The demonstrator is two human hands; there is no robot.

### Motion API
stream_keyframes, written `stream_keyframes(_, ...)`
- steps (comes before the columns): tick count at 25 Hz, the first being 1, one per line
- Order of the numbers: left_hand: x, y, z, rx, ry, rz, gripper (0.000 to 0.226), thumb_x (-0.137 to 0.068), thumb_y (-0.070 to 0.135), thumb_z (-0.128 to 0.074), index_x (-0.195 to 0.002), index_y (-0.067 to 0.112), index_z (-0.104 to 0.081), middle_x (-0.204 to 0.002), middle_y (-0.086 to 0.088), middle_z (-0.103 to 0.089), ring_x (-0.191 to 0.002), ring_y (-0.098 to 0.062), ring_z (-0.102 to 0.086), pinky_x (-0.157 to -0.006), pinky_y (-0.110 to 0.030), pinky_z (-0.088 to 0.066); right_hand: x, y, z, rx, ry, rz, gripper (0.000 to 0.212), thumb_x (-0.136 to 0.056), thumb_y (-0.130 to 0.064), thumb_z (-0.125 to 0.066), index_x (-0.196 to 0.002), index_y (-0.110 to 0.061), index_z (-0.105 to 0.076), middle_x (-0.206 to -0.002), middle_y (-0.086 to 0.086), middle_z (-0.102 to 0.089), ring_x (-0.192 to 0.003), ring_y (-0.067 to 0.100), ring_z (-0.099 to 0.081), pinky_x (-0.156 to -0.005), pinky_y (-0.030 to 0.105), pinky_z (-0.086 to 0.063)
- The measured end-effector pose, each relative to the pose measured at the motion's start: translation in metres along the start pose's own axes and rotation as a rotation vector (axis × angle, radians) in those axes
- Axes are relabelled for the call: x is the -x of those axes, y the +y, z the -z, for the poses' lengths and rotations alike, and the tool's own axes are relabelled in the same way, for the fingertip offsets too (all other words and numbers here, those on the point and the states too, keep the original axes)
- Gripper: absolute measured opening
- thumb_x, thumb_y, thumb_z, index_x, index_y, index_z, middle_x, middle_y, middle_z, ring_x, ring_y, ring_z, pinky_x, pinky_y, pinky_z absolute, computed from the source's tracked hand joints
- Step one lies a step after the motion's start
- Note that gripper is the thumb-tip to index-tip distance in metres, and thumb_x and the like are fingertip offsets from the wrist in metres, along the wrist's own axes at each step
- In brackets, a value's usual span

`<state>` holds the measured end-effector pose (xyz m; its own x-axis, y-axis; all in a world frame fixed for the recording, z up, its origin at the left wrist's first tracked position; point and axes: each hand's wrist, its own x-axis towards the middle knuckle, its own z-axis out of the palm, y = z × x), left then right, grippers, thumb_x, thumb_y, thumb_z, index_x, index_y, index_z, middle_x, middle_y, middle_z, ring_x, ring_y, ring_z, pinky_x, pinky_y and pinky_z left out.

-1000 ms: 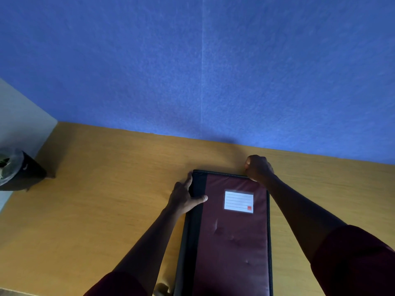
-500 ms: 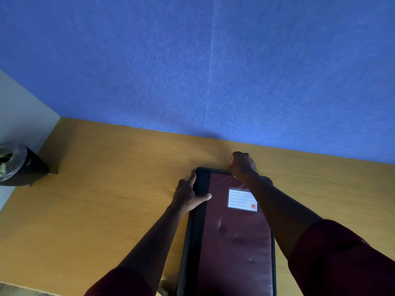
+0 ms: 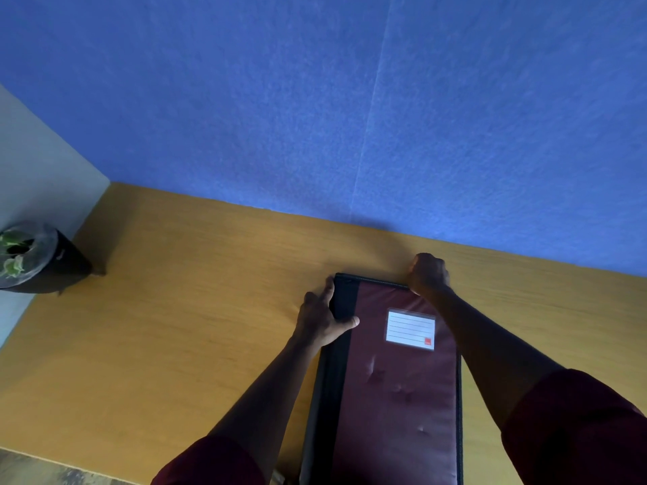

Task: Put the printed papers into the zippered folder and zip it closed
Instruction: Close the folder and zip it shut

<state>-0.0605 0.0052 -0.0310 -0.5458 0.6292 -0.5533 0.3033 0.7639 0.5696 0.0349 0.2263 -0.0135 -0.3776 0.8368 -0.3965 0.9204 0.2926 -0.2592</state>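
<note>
1. Folder [image 3: 395,379], maroon with a black spine, lies flat on the desk [image 3: 175,327]. Its far edge is near the desk's back edge under the blue wall [image 3: 350,99]; its near end runs out of view.
2. Bare desk stretches left of the folder to a potted plant [image 3: 31,260] at the far left corner. A narrower strip shows on the right.
3. Left hand [image 3: 324,322] grips the spine near the folder's far left corner, thumb on the cover, fingers down the side.
4. Right hand [image 3: 429,274] is curled at the far right corner; whether it pinches the zipper pull I cannot tell.
5. Versus 0.5 s ago: right hand has shifted from mid far edge toward the right corner. Left hand unchanged.
</note>
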Motion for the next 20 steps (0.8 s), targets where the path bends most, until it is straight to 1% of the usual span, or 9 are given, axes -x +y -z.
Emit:
stream_keyframes(3,-0.001,0.0,0.0,0.001,-0.004,-0.001,0.113,-0.076,0.064,-0.072,-0.157,0.04,0.004,-0.14,-0.015,-0.036,-0.125,-0.03,-0.048,-0.091,-0.033,-0.05,-0.003,-0.008,-0.002,-0.013,0.018,-0.007,0.027,-0.085,-0.003,-0.058,-0.11,-0.006,-0.067,-0.109,0.021,-0.067,-0.099,0.04,-0.065,-0.077,0.038,-0.054)
stream_keyframes(8,-0.001,-0.001,0.002,0.004,-0.015,0.005,0.113,-0.076,0.064,-0.072,-0.157,0.04,0.003,-0.14,-0.015,-0.036,-0.126,-0.031,-0.048,-0.095,-0.036,-0.051,0.003,-0.03,-0.014,-0.026,0.038,0.013,0.025,-0.087,-0.002,-0.053,-0.107,-0.007,-0.066,-0.104,0.02,-0.067,-0.094,0.038,-0.065,-0.066,0.033,-0.047)
stream_keyframes(12,0.0,-0.001,0.001,0.005,-0.013,0.0,0.113,-0.076,0.064,-0.072,-0.157,0.04,0.003,-0.141,-0.015,-0.035,-0.127,-0.031,-0.047,-0.094,-0.035,-0.051,-0.002,-0.015,-0.004,-0.016,0.013,-0.026,0.028,-0.084,-0.001,-0.059,-0.111,-0.006,-0.064,-0.107,0.021,-0.066,-0.1,0.039,-0.064,-0.072,0.036,-0.05)
stream_keyframes(15,0.001,0.0,0.0,-0.004,0.002,0.003,0.112,-0.077,0.064,-0.072,-0.156,0.041,0.004,-0.139,-0.015,-0.036,-0.126,-0.03,-0.047,-0.096,-0.037,-0.052,-0.005,-0.001,0.001,-0.029,0.025,-0.049,0.027,-0.082,0.0,-0.063,-0.109,-0.004,-0.064,-0.103,0.02,-0.067,-0.091,0.035,-0.063,-0.067,0.034,-0.049)
stream_keyframes(18,0.0,0.001,0.001,0.0,-0.006,0.0,0.112,-0.077,0.063,-0.072,-0.157,0.041,0.003,-0.139,-0.015,-0.036,-0.126,-0.03,-0.047,-0.096,-0.037,-0.051,-0.002,-0.013,-0.005,-0.078,0.052,-0.053,0.029,-0.082,0.001,-0.062,-0.11,-0.006,-0.062,-0.106,0.02,-0.065,-0.097,0.037,-0.062,-0.068,0.034,-0.046)
stream_keyframes(20,0.0,0.001,0.001,0.004,-0.013,0.005,0.112,-0.077,0.062,-0.073,-0.156,0.041,0.003,-0.14,-0.014,-0.035,-0.127,-0.03,-0.046,-0.097,-0.037,-0.051,0.002,-0.025,-0.012,-0.102,0.058,-0.045,0.029,-0.083,0.003,-0.06,-0.111,-0.005,-0.06,-0.106,0.02,-0.063,-0.097,0.037,-0.062,-0.067,0.034,-0.045)
